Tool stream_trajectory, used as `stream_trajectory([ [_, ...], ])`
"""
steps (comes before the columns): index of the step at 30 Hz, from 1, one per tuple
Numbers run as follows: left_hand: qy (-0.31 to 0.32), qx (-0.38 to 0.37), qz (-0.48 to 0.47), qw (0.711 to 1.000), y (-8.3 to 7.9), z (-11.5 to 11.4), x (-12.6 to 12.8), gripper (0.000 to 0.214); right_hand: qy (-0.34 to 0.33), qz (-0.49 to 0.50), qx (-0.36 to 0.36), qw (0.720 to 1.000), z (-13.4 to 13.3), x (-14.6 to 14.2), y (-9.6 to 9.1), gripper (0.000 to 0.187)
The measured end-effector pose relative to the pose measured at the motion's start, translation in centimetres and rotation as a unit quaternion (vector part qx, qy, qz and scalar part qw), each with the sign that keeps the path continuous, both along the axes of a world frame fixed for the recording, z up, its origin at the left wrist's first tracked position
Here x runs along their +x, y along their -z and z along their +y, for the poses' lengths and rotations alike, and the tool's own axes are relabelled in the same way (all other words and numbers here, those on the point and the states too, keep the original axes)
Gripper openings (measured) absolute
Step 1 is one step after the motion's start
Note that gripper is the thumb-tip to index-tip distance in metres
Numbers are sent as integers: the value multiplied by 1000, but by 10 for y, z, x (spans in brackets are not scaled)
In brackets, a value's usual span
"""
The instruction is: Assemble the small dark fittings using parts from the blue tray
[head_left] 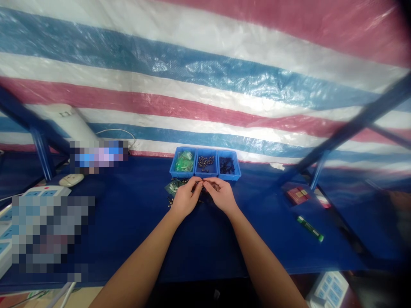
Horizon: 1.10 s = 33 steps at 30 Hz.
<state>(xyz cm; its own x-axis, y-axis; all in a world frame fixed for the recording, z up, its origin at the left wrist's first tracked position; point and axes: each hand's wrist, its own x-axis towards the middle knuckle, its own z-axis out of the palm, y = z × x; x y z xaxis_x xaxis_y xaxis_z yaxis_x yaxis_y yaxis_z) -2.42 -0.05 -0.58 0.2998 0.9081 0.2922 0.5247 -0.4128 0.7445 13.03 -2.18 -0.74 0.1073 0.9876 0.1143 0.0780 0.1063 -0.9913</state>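
Observation:
My left hand [186, 197] and my right hand [221, 194] meet fingertip to fingertip over the blue table, both pinched closed. Whatever sits between their fingertips is too small to make out. Just behind them stand three joined blue bins. Green plastic bags fill the left bin [172, 170]. Small brass-and-dark metal parts [206, 162] lie in the middle one, and small black parts [227, 165] in the right one. Beside my left hand is a small clear-green bag [174, 186], with a few loose metal parts [170, 201] near it. My hands partly hide other small pieces.
A red box [297, 195] and a green tube-like packet [310, 229] lie at the right. On the left are a white power strip [59, 191], a white mouse-like object [71, 180] and blurred-out items. Blue metal struts slant up both sides before a striped plastic sheet [205, 85].

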Motion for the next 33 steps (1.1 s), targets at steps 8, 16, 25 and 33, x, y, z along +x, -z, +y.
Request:
stream_trajectory([
  [8, -1, -7, -14, 1000, 3, -1, 1, 25, -2, -12, -40, 999, 1, 2, 0, 33],
  [16, 18, -18, -24, 999, -1, 0, 0, 26, -13, 14, 17, 1000, 0, -1, 2, 31],
  [25, 5, -27, -40, 999, 0, -1, 0, 26, 9, 4, 30, 1000, 3, 1, 7, 26],
  [33, 0, -16, -51, 999, 5, 0, 1, 25, -5, 32, 12, 999, 2, 0, 5, 27],
])
